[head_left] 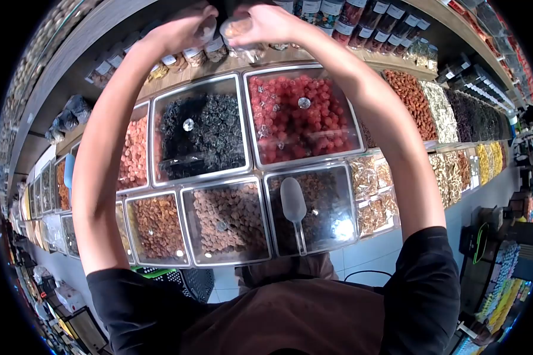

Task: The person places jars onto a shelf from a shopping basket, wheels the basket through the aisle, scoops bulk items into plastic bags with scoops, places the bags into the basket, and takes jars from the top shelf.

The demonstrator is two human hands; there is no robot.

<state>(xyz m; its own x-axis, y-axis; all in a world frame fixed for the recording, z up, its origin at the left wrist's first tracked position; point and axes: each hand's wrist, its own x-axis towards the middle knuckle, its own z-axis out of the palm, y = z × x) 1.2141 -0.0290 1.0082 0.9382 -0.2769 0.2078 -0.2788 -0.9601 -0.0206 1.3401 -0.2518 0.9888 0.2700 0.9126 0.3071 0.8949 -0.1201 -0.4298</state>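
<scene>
Both my arms stretch forward over the bins to the shelf of jars at the top of the view. My left hand (186, 28) is closed around a clear plastic jar (206, 29), and its fingers partly cover the contents. In my right hand (267, 25) is another clear plastic jar (238, 29) with pale contents, tilted. A small gap separates the two hands. Just below them stand more labelled jars (194, 57) on the wooden shelf.
Under my arms are lidded clear bins of dark dried fruit (219, 130), red candied fruit (302, 127) and brown pieces (231, 216). A clear scoop (292, 200) lies on one front lid. Open nuts (408, 97) lie to the right. A black basket (192, 283) sits below the counter.
</scene>
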